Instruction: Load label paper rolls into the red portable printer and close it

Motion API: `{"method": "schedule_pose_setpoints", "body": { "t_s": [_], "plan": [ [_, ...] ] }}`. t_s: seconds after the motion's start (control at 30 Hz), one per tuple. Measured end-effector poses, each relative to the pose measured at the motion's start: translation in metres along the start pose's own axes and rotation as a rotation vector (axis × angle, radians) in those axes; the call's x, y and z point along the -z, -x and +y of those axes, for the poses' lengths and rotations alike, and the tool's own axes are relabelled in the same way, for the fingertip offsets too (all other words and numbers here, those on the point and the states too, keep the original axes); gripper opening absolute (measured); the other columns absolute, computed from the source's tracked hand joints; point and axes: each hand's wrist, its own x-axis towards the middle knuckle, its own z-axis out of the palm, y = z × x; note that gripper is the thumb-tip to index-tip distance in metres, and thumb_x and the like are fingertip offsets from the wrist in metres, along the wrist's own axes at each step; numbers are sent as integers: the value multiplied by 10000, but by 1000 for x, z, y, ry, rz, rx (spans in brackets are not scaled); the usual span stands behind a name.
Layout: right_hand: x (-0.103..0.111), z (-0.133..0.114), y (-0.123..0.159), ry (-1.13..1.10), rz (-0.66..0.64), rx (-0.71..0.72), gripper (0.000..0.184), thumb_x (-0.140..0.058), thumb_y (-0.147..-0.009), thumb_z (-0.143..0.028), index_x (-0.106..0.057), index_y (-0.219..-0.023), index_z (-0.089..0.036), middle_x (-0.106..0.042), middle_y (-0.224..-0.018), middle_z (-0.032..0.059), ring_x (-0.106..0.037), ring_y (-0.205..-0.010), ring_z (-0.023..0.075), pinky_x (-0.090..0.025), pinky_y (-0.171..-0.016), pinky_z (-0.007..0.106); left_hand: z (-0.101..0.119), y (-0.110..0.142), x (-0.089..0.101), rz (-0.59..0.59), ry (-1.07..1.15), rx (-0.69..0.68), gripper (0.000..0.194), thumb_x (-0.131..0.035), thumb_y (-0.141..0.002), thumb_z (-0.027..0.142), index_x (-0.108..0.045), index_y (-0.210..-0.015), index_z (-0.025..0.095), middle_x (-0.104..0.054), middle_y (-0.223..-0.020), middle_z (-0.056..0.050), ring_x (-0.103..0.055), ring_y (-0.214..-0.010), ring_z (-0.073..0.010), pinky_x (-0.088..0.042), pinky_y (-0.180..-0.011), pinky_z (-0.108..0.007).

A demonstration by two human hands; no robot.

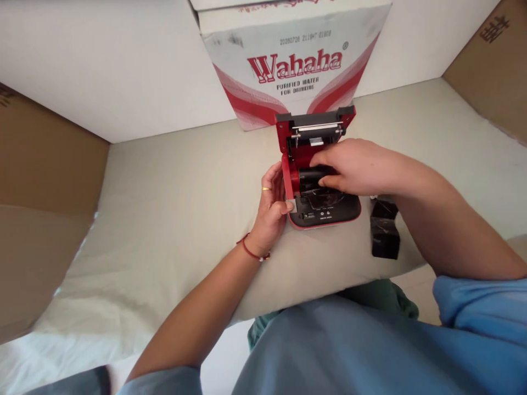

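Note:
A red and black label printer [329,216] stands on the cloth-covered surface with its lid [317,129] raised. Inside it lies a black roll [308,178], and a glossy black strip from it reaches toward the printer's front. My left hand [272,206] grips the printer's left side, thumb at the front corner and fingers along the outer wall. Over the open compartment, my right hand [343,167] has its thumb and fingers closed around the roll. The roll's right end is hidden behind that hand. To the right of the printer lies a folded black strip [385,236].
Behind the printer stands a white and red Wahaha water carton [296,60], close to the raised lid. Brown cardboard boxes border the surface on the left [45,219] and the right [489,66]. The pale cloth [173,208] shows wrinkles toward its front edge.

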Motion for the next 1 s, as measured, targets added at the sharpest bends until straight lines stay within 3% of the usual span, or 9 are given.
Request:
{"method": "schedule_pose_setpoints", "body": {
  "t_s": [0.1, 0.17, 0.3, 0.4, 0.5, 0.6, 0.73, 0.9, 1.0],
  "plan": [
    [17, 6, 28, -221, -27, 79, 338, -679, -992, -326, -836, -1284, -264, -856, -1184, 50, -766, -980, 255, -560, -858, 372, -2, -1, 1, -5, 9, -7, 882, -961, -837, 618, -559, -1602, 439, -524, -1789, -18, -437, -1728, -362, -373, -1443, -577],
    [25, 16, 55, -401, 30, 76, 403, -682, -1028, -467, -825, -1356, -283, -851, -1194, 48, -759, -986, 252, -583, -868, 381, -3, -1, 2, -9, 12, -9, 894, -972, -822, 621, -564, -1596, 436, -518, -1793, -22, -436, -1725, -364, -384, -1435, -570],
    [19, 51, 103, -652, 234, -236, 547, -758, -999, -683, -824, -1415, -335, -855, -1285, 50, -748, -1015, 250, -592, -855, 382, -1, -1, 2, -14, 31, 11, 874, -978, -828, 587, -576, -1588, 428, -511, -1802, -24, -436, -1722, -353, -386, -1438, -561],
    [-6, 73, 113, -595, 105, -397, 586, -720, -1015, -696, -833, -1408, -275, -862, -1319, 99, -763, -1061, 285, -622, -925, 417, 1, -1, 1, -7, 36, 24, 865, -974, -836, 581, -578, -1590, 422, -510, -1807, -28, -437, -1722, -350, -391, -1437, -561],
    [-38, 79, 108, -559, 16, -388, 592, -710, -969, -679, -856, -1349, -249, -861, -1364, 118, -794, -1150, 337, -659, -1001, 470, 0, -1, 2, -13, 31, 17, 878, -982, -821, 598, -583, -1584, 424, -504, -1816, -24, -410, -1746, -354, -361, -1458, -569],
    [-62, 79, 109, -620, 182, -414, 566, -703, -951, -676, -869, -1317, -277, -872, -1348, 110, -816, -1168, 347, -658, -1037, 507, -1, -2, 4, -17, 29, 16, 879, -997, -802, 584, -596, -1569, 429, -510, -1816, -20, -393, -1761, -357, -346, -1468, -575],
    [-70, 94, 132, -499, 448, -590, 493, -713, -962, -646, -891, -1249, -286, -886, -1260, 135, -801, -1033, 341, -634, -994, 550, 0, -1, 6, -7, 9, 28, 884, -989, -816, 579, -584, -1590, 436, -506, -1823, -22, -396, -1760, -353, -348, -1466, -574],
    [-85, 112, 151, -411, 294, -554, 522, -756, -860, -654, -899, -1199, -282, -870, -1185, 135, -712, -849, 302, -611, -855, 528, 2, -1, 6, 15, 8, 46, 891, -1004, -793, 558, -607, -1580, 425, -536, -1800, -31, -441, -1732, -349, -378, -1450, -562],
    [-94, 106, 148, -396, 299, -528, 561, -706, -895, -692, -883, -1213, -266, -858, -1181, 144, -708, -861, 299, -606, -857, 521, 1, -2, 7, 20, 13, 41, 896, -1009, -783, 545, -611, -1575, 415, -544, -1794, -35, -449, -1724, -347, -371, -1454, -565]
  ]
}}
